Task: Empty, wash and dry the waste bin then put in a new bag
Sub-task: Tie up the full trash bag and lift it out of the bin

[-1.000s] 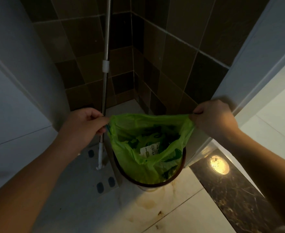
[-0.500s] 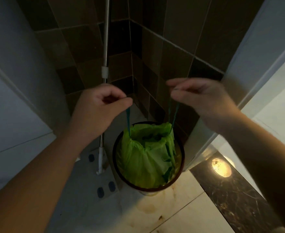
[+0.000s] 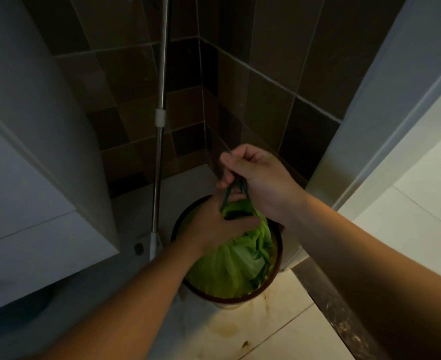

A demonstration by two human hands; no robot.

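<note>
Bin with a dark round rim stands on the floor in the corner of a dim tiled room, its green bag gathered shut at the top and still seated inside. Nearest the camera, pale floor tiles carry brownish stains just in front of the bin, and a dark marbled strip runs along the right beside it. Two bare forearms reach in from the lower edge. The left hand lies over the bunched neck of the bag, its fingers spread around the green plastic and touching it; whether they actually grip the bag cannot be made out. Above it, the right hand is curled closed, pinching the dark drawstring, which runs taut from the fingers down to the bag's mouth. The two hands sit close together, the right directly over the bin's far rim. Just left of the bin, a mop with a metal pole stands upright, its white base resting on the floor and its pole rising out of view at the top. A white cabinet fills the left side, and a pale door frame slants down the right. Behind it all, brown wall tiles meet in the corner.
</note>
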